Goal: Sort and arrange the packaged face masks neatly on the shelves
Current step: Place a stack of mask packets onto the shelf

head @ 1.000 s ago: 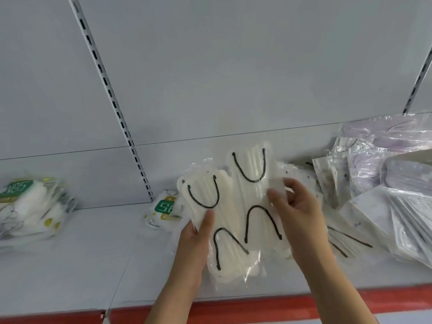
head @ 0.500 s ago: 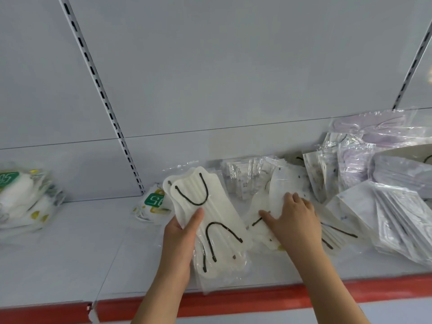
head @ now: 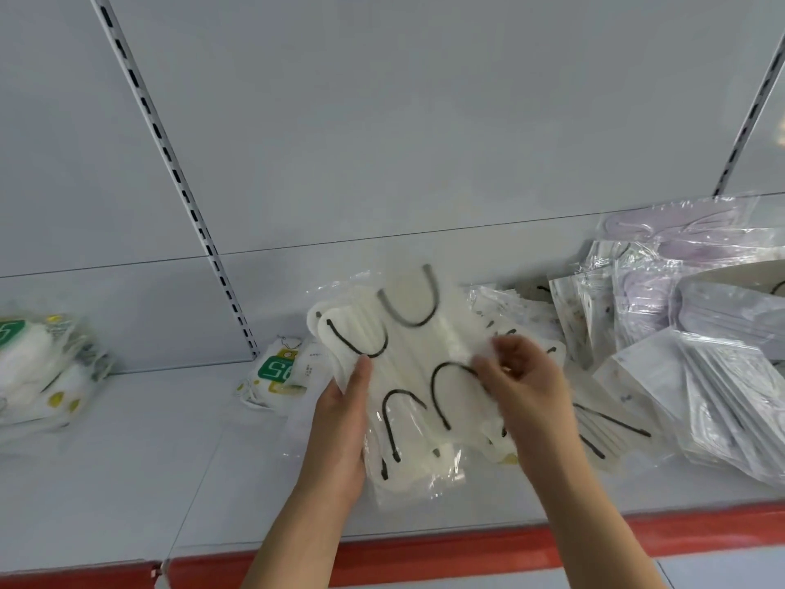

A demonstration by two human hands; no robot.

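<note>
Two white packs (head: 408, 376) are held, left hand (head: 340, 423) and right hand (head: 526, 388) fingers pinching them; the right heap (head: 701, 354) is left unsorted.

1. Left hand (head: 340, 423) gripped a clear-wrapped white mask pack (head: 365, 376) with black ear loops, thumb pressed on its front.
2. Right hand (head: 526, 388) pinched a second like pack (head: 441, 346) at its right edge, laid over the first; its top loop was blurred.
3. Both packs were held above the grey shelf (head: 127, 482), whose front lip was red.
4. Green-labelled pack (head: 276, 371) lay just left of the held ones, at the back wall.
5. Another green-labelled heap (head: 38, 371) sat far left.
6. Loose pile of clear and lilac packs (head: 688, 325) crowded the right side.
7. Slotted upright (head: 178, 180) ran up the back panel.
</note>
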